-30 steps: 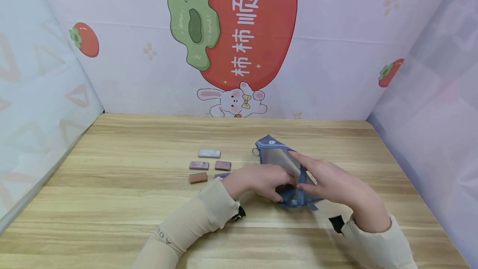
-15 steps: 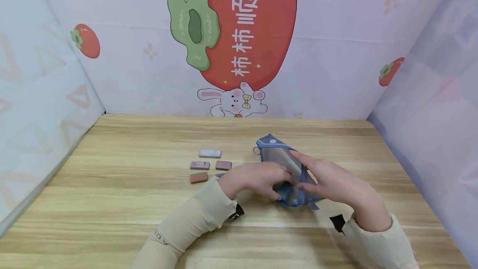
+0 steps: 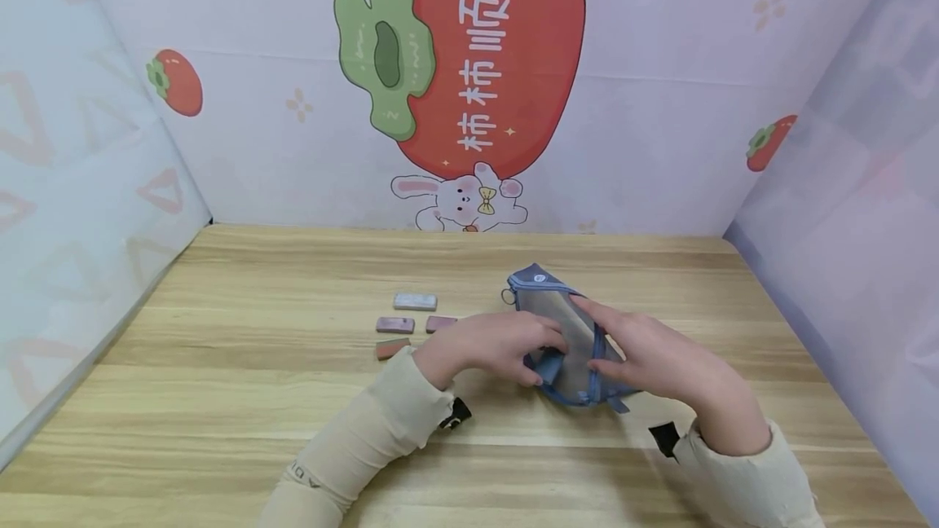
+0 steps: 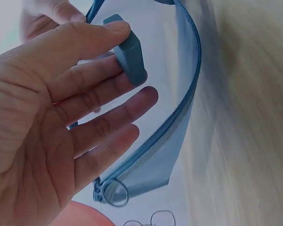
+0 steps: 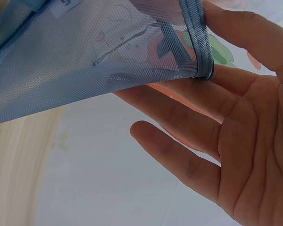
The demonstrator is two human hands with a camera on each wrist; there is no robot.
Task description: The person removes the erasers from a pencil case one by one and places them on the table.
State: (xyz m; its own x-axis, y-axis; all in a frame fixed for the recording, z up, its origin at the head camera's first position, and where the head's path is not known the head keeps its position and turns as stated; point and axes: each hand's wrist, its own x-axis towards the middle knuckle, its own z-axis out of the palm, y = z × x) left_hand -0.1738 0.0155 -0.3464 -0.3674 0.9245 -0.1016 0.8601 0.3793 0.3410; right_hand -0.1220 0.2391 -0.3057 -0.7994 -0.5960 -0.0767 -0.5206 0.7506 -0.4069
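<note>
Between the thumb and fingertips of my left hand point(image 3: 495, 345) is a small teal-blue block point(image 4: 132, 59) with bevelled edges, held at the mouth of a blue mesh zip pouch point(image 3: 555, 320). The pouch's opening gapes toward that hand in the left wrist view, and a round ring point(image 4: 115, 193) hangs from its zipper. My right hand point(image 3: 645, 353) grips the pouch's zippered edge point(image 5: 196, 42) between thumb and fingers, the lower fingers stretched out below the mesh.
Left of the pouch several small blocks lie on the wooden table point(image 3: 220, 398): a pale grey block point(image 3: 415, 301), a purple block point(image 3: 395, 325), a mauve block point(image 3: 441, 323) and an orange-brown block point(image 3: 392, 349). Behind stands a printed wall sheet point(image 3: 645, 153).
My left hand has drawn back slightly leftward from inside the pouch, and the blue block now shows in its fingers at the opening. My right hand keeps its place on the pouch.
</note>
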